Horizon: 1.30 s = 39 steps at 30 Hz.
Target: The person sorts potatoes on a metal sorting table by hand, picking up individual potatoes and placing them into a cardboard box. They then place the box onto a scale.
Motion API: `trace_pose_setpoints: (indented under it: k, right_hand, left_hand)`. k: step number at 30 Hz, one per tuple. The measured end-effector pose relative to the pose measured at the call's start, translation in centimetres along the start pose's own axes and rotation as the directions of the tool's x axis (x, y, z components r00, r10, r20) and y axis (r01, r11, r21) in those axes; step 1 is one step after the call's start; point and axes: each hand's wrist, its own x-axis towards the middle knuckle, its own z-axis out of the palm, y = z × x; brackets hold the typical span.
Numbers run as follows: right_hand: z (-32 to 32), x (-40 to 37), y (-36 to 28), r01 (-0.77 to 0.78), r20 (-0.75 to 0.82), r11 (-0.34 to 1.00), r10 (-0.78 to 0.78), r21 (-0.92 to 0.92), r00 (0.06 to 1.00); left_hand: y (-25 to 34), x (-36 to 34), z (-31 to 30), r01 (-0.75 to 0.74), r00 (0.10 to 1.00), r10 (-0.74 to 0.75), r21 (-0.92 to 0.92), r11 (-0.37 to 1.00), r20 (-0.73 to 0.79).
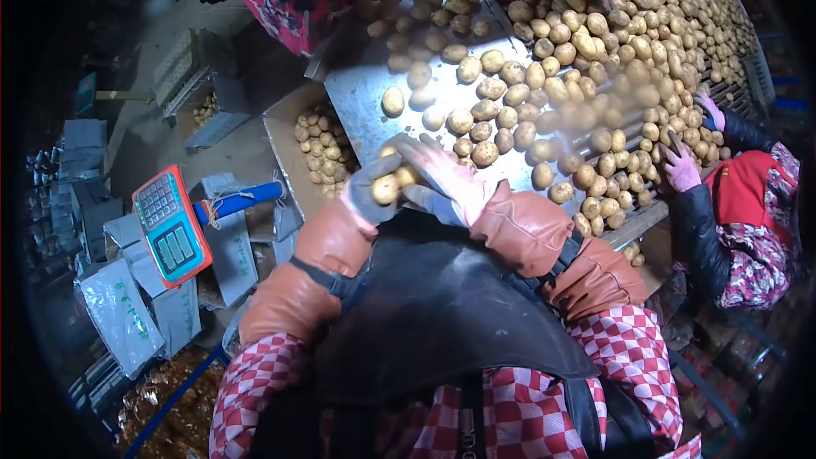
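Observation:
Close in front of my body, several potatoes (385, 189) sit between my two gloved hands. My left hand (367, 184), in a grey glove, is curled around them from the left. Over and beside the same potatoes, my right hand (435, 172) wears a grey and pink glove and closes from the right; its fingertips are partly hidden. Both hands are above the near edge of a metal sorting table (361, 110). Many loose potatoes (484, 110) lie on that table just beyond my hands.
A cardboard box (285, 132) with potatoes stands left of the table. Further left are a scale display (172, 225) on a blue post and stacked boxes (123, 314). One co-worker's hands (682, 166) touch potatoes at the right; another person's sleeve (297, 0) is at the far side.

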Motion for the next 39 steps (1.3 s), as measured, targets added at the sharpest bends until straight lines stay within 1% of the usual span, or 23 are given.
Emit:
trace_pose_setpoints:
  k: [2,4,6,7,8,9,10,11,12,14,16,19,22,24,25,26,27,28,30,32,35,37,39]
  right_hand:
    - [-1.6,-0.6,-0.4,-0.017,0.031,0.995,0.014,0.096,0.999]
    - [-3.7,-1.8,0.2,-0.332,0.094,0.911,0.319,0.243,0.943]
    - [-5.9,-2.8,-0.3,-0.592,0.033,0.747,0.612,0.303,0.79]
    - [-5.0,-4.7,2.5,-0.535,-0.11,0.81,0.57,0.241,0.814]
    - [-3.6,-6.4,5.6,-0.482,-0.248,0.86,0.51,0.169,0.823]
    - [-3.7,-6.9,6.4,-0.54,-0.23,0.806,0.588,0.242,0.775]
    - [-3.7,-7.3,6.8,-0.593,-0.2,0.743,0.661,0.312,0.723]
    - [-3.6,-7.6,6.9,-0.61,-0.197,0.713,0.691,0.347,0.696]
    - [-3.8,-7.8,6.6,-0.608,-0.206,0.716,0.689,0.343,0.695]
    - [-4.4,-7.9,5.9,-0.591,-0.149,0.782,0.62,0.198,0.771]
    - [-5.2,-8.1,5.1,-0.608,-0.137,0.774,0.631,0.176,0.764]
    - [-5.8,-9.4,5.2,-0.708,-0.06,0.604,0.774,0.366,0.63]
    - [-5.8,-11.9,8.1,-0.616,-0.151,0.697,0.698,0.366,0.7]
    - [-6.8,-12.5,8.6,-0.609,-0.246,0.708,0.701,0.358,0.669]
    - [-7.1,-13.2,9.1,-0.6,-0.242,0.646,0.749,0.472,0.617]
    - [-7.6,-13.8,9.7,-0.578,-0.227,0.575,0.795,0.579,0.563]
    - [-8.0,-14.4,10.7,-0.623,-0.251,0.564,0.816,0.542,0.521]
    - [-9.8,-12.4,6.7,-0.544,-0.251,0.475,0.865,0.691,0.435]
    - [-9.5,-15.9,12.5,-0.528,-0.398,0.724,0.687,0.443,0.608]
    - [-10.0,-16.0,13.3,-0.522,-0.433,0.741,0.671,0.423,0.601]
    - [-10.0,-16.1,14.5,-0.499,-0.463,0.763,0.646,0.412,0.606]
    - [-11.1,-16.7,15.3,-0.595,-0.527,0.794,0.56,0.123,0.639]
    - [-12.9,-16.9,14.3,-0.625,-0.601,0.774,0.453,-0.101,0.659]
  left_hand:
    - [6.4,-4.0,0.9,-0.158,0.985,0.169,0.24,0.958,-0.028]
    - [6.9,-4.0,-4.4,-0.2,0.978,0.196,-0.047,0.979,-0.07]
    - [9.2,-2.3,-5.5,0.181,0.833,0.102,0.442,0.878,-0.544]
    - [9.4,-2.2,-4.9,0.389,0.782,0.458,0.905,0.172,-0.423]
    - [8.8,-1.1,-4.0,0.121,0.851,0.454,0.939,0.321,-0.264]
    - [7.1,1.0,-2.3,0.096,0.908,0.301,0.842,0.53,-0.292]
    - [5.7,2.6,-1.0,-0.164,0.923,0.374,0.971,0.175,0.089]
    - [5.4,4.1,2.3,-0.233,0.924,0.291,0.969,-0.088,0.248]
    - [6.4,4.9,6.6,-0.19,0.973,0.123,0.98,-0.065,0.196]
    - [4.6,8.4,8.2,-0.178,0.976,0.087,0.964,-0.199,0.198]
    - [4.5,10.9,8.6,-0.098,0.993,0.045,0.98,-0.175,0.107]
    - [4.6,11.7,8.1,-0.093,0.993,0.058,0.989,-0.111,0.1]
    - [7.1,7.4,8.6,-0.081,0.995,0.045,0.995,-0.055,0.084]
    - [7.7,4.6,6.7,-0.094,0.973,0.228,0.972,0.217,0.043]
    - [5.9,4.6,2.5,-0.183,0.902,0.421,0.969,0.168,0.097]
    - [6.4,3.7,1.4,-0.141,0.821,0.571,0.965,0.223,-0.013]
    - [5.7,3.6,-1.9,-0.18,0.673,0.739,0.967,0.181,-0.013]
    - [6.7,2.6,-3.1,-0.049,0.699,0.691,0.952,0.301,-0.182]
    - [6.7,1.9,-5.7,0.306,0.713,0.672,0.951,-0.04,-0.201]
    - [7.6,2.8,-4.1,0.273,0.801,0.591,0.937,-0.219,-0.096]
    - [8.0,7.2,0.1,-0.044,0.826,0.554,0.991,-0.125,0.106]
    - [8.0,10.8,4.1,-0.051,0.869,0.491,0.998,-0.032,0.06]
    - [7.7,13.7,7.3,0.002,0.843,0.533,0.991,-0.131,0.069]
